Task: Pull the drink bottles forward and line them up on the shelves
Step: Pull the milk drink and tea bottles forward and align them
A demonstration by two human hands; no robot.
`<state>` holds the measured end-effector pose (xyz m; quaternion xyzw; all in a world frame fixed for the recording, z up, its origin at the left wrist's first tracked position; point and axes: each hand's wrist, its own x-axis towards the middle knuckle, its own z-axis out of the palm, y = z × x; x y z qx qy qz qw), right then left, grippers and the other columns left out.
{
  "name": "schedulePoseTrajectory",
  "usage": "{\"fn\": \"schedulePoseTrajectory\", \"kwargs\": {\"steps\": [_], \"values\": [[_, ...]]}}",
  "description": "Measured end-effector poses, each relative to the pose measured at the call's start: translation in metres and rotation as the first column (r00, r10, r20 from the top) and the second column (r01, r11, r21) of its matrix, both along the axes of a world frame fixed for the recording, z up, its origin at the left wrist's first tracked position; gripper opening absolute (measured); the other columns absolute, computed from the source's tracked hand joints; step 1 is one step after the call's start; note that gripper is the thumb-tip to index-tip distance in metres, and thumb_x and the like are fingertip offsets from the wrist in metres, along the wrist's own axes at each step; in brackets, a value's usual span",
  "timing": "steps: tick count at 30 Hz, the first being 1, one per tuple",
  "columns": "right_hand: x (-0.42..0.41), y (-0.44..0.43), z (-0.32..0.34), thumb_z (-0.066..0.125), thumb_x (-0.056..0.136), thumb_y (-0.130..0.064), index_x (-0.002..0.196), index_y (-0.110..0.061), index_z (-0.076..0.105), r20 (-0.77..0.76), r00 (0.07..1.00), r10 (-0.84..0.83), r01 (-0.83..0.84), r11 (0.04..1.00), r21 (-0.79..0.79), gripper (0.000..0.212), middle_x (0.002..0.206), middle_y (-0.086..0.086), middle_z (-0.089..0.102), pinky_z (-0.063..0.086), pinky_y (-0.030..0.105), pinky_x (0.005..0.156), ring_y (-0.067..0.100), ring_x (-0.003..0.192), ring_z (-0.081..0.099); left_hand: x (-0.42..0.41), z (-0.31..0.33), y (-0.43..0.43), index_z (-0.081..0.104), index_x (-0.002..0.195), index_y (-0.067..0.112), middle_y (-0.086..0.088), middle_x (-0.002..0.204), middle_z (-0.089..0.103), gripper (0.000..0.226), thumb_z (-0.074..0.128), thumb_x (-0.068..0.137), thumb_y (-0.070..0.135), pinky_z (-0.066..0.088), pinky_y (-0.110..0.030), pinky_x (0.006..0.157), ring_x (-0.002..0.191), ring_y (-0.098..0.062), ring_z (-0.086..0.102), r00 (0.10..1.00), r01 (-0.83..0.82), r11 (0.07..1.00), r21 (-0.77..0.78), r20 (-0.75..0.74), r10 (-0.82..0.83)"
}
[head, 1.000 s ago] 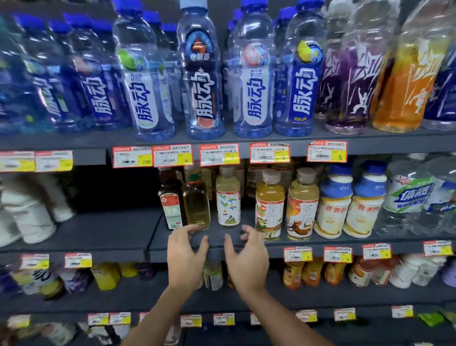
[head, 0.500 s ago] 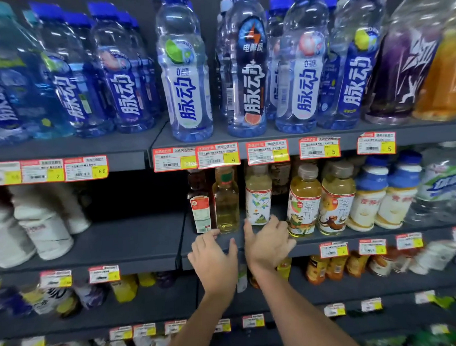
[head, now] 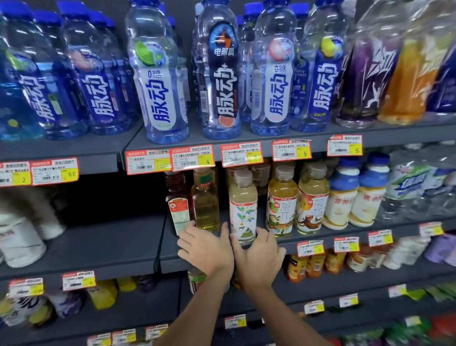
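Note:
On the middle shelf (head: 170, 253) stands a row of small drink bottles. My right hand (head: 259, 255) grips the base of a pale bottle with a white leaf-patterned label (head: 243, 208), thumb on its left and fingers on its right. This bottle stands slightly in front of its neighbours. My left hand (head: 206, 249) lies flat beside it with straight fingers, the tips touching the foot of a dark brown bottle (head: 178, 206). A clear yellow bottle (head: 206, 200) stands just behind that hand. Two tea bottles with animal labels (head: 297, 203) stand to the right.
Tall blue-capped water bottles (head: 220, 76) fill the top shelf, with purple and orange ones at the right. Price tags (head: 192, 158) line the shelf edges. White bottles (head: 18, 239) sit at the left, blue-capped milky bottles (head: 353, 196) at the right. Lower shelves hold more drinks.
Both hands have reached up from the shelf edge to the bottles. The right hand has closed round the pale bottle's base, and the bottle now stands further forward. The view has moved closer.

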<state>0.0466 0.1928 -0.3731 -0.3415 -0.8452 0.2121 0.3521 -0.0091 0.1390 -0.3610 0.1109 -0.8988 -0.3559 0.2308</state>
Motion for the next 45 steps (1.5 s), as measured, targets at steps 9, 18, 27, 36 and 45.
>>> {"fn": "schedulePoseTrajectory", "kwargs": {"steps": [9, 18, 27, 36, 45], "values": [[0.008, 0.015, -0.001, 0.057, 0.084, -0.067, 0.114, -0.02, 0.059, 0.026, 0.996, 0.09, -0.087, 0.991, -0.103, 0.055, 0.108, -0.006, 0.061, 0.034, 0.035, 0.083, 0.015, 0.097, 0.058, -0.013, -0.007, 0.014, 0.049, 0.106, 0.01, -0.014, 0.1, 0.055, 0.074, 0.084, 0.06, 0.056, 0.034, -0.047, 0.082, 0.095, -0.033, 0.047, 0.992, -0.125, 0.992, 0.015, 0.024, 0.124], [0.01, 0.019, 0.002, 0.057, 0.086, -0.067, 0.119, -0.019, 0.057, 0.045, 0.991, 0.129, -0.123, 0.986, -0.114, 0.059, 0.111, -0.007, 0.061, 0.036, 0.032, 0.085, 0.013, 0.101, 0.057, 0.009, -0.007, -0.008, 0.057, 0.111, 0.014, -0.004, 0.108, 0.061, 0.062, 0.081, 0.07, 0.053, 0.034, -0.043, 0.089, 0.105, -0.028, 0.05, 0.999, 0.009, 0.999, 0.053, -0.052, -0.007], [0.013, 0.02, 0.001, 0.057, 0.088, -0.064, 0.123, -0.017, 0.057, 0.022, 0.988, 0.153, -0.15, 0.984, -0.097, 0.058, 0.114, -0.005, 0.062, 0.036, 0.034, 0.086, 0.015, 0.103, 0.058, 0.001, -0.001, -0.068, 0.06, 0.13, 0.025, 0.011, 0.12, 0.065, 0.054, 0.08, 0.08, 0.037, 0.048, -0.043, 0.101, 0.113, -0.01, 0.057, 0.866, 0.5, 0.865, 0.049, -0.015, -0.5], [0.012, 0.021, 0.001, 0.059, 0.086, -0.064, 0.119, -0.018, 0.058, 0.007, 0.985, 0.171, -0.17, 0.981, -0.098, 0.057, 0.11, -0.006, 0.062, 0.033, 0.034, 0.082, 0.015, 0.1, 0.059, 0.002, -0.003, -0.065, 0.056, 0.134, 0.025, 0.011, 0.121, 0.064, 0.055, 0.078, 0.083, 0.026, 0.051, -0.043, 0.098, 0.109, -0.014, 0.059, 0.869, 0.488, 0.863, 0.134, 0.018, -0.494], [0.011, 0.02, 0.006, 0.064, 0.08, -0.07, 0.096, -0.021, 0.047, 0.047, 0.986, 0.161, -0.152, 0.977, -0.148, 0.053, 0.089, -0.008, 0.052, 0.033, 0.034, 0.077, 0.016, 0.086, 0.057, 0.0, -0.005, -0.067, 0.058, 0.129, 0.028, 0.016, 0.119, 0.065, 0.051, 0.078, 0.083, 0.021, 0.049, -0.034, 0.102, 0.113, -0.006, 0.059, 0.854, 0.511, 0.836, 0.2, -0.008, -0.521]]}}
